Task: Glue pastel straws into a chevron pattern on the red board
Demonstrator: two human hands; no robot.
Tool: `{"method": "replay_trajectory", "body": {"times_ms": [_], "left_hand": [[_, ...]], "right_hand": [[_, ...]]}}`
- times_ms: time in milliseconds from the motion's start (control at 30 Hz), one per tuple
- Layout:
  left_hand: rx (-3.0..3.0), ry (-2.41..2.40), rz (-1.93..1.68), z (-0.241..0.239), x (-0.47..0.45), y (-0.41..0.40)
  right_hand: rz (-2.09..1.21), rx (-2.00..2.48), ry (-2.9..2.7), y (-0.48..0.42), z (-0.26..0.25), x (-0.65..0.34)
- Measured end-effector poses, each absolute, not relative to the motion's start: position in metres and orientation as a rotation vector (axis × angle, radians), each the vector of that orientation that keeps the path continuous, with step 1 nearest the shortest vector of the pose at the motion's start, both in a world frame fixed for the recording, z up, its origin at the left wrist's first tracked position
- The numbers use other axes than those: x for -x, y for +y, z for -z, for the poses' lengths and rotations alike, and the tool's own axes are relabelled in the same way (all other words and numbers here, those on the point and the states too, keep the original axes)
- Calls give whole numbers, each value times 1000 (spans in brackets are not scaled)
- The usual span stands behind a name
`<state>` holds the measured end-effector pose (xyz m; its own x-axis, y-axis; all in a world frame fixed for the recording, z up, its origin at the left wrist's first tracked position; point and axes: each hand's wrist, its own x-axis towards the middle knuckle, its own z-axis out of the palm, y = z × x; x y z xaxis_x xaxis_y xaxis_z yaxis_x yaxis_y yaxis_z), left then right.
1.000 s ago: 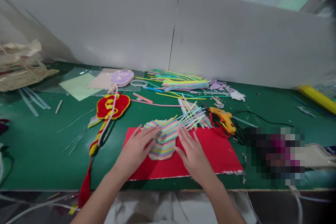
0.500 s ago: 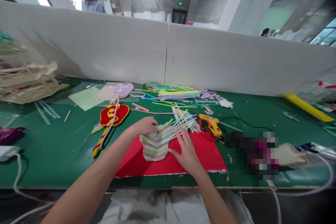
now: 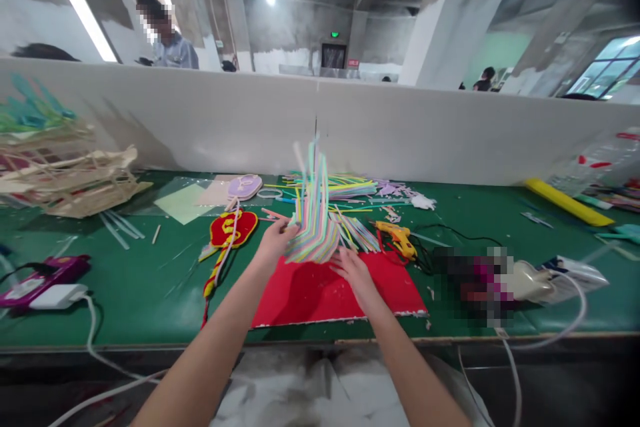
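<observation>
My left hand (image 3: pixel 274 242) grips the left edge of a panel of pastel striped strips (image 3: pixel 313 223) and holds it raised and tilted above a red sheet (image 3: pixel 320 297). Its long loose strip ends point upward and are blurred. My right hand (image 3: pixel 353 272) lies with fingers spread on the red sheet, touching the panel's lower right edge.
A yellow glue gun (image 3: pixel 397 238) lies right of the sheet. Loose coloured strips (image 3: pixel 345 188), a red and gold ornament (image 3: pixel 231 228) and a lilac piece (image 3: pixel 244 186) lie behind. Straw-coloured frames (image 3: pixel 70 180) are stacked left. A white partition (image 3: pixel 425 130) backs the green table (image 3: pixel 130 280); a person (image 3: pixel 167 40) stands beyond.
The striped panel lay flat on the red sheet under both hands. My left hand has since lifted its left side up off the sheet. The camera has tilted upward.
</observation>
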<state>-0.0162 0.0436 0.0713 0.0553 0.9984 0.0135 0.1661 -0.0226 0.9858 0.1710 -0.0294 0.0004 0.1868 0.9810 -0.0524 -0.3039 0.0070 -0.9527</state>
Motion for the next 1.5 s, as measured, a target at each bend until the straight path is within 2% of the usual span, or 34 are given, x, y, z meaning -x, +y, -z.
{"method": "replay_trajectory", "body": {"times_ms": [267, 600, 833, 1067, 1500], "left_hand": [[-1054, 1235, -1246, -48, 8, -4], [-1013, 1234, -1077, -22, 20, -15], [-1057, 1288, -933, -11, 28, -12], [-1187, 1344, -998, -7, 25, -17], [-1385, 1415, -1168, -4, 30, -13]], "right_hand": [[-1238, 1131, -845, -16, -15, -169], [-1003, 1325, -1147, 1, 0, -176], [-508, 1620, -1321, -1, -6, -216], [1, 2120, -1062, -20, -20, -300], [28, 2509, -1092, -6, 0, -310]]}}
